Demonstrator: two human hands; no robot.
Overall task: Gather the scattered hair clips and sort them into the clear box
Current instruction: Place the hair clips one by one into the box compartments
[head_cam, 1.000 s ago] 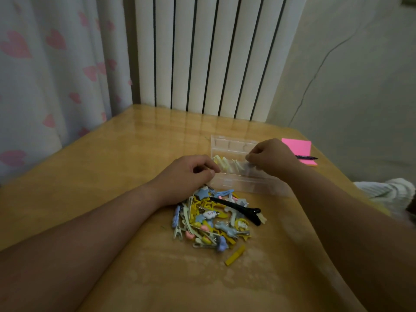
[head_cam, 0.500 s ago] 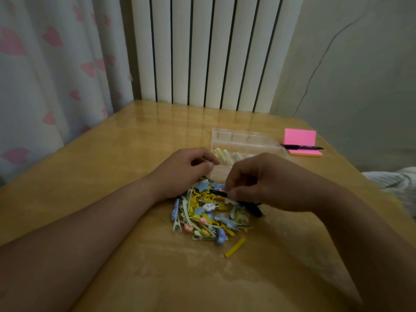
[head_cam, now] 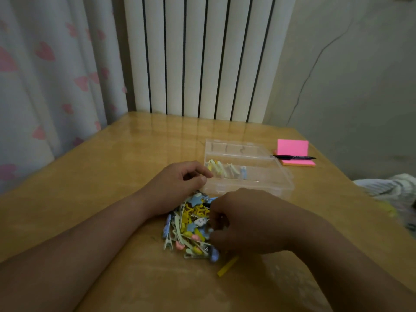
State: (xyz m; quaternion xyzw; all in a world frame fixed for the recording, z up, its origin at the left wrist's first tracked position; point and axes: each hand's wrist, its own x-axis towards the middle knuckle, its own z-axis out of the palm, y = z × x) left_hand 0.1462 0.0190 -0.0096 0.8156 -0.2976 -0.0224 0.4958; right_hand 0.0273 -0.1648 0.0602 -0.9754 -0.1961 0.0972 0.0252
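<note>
Hair clips [head_cam: 188, 229] lie heaped on the desk [head_cam: 108, 176], just in front of the clear box [head_cam: 280, 188]. Your right hand [head_cam: 244, 221] is down on the heap, fingers curled in. Blur: cannot tell if its grip has one. Your left hand [head_cam: 177, 183] rests beside the box's near-left corner, grip loosely curled, nothing seen in it. Pale clips [head_cam: 221, 170] stand in the box's middle row. One yellow clip [head_cam: 227, 266] lies apart.
</note>
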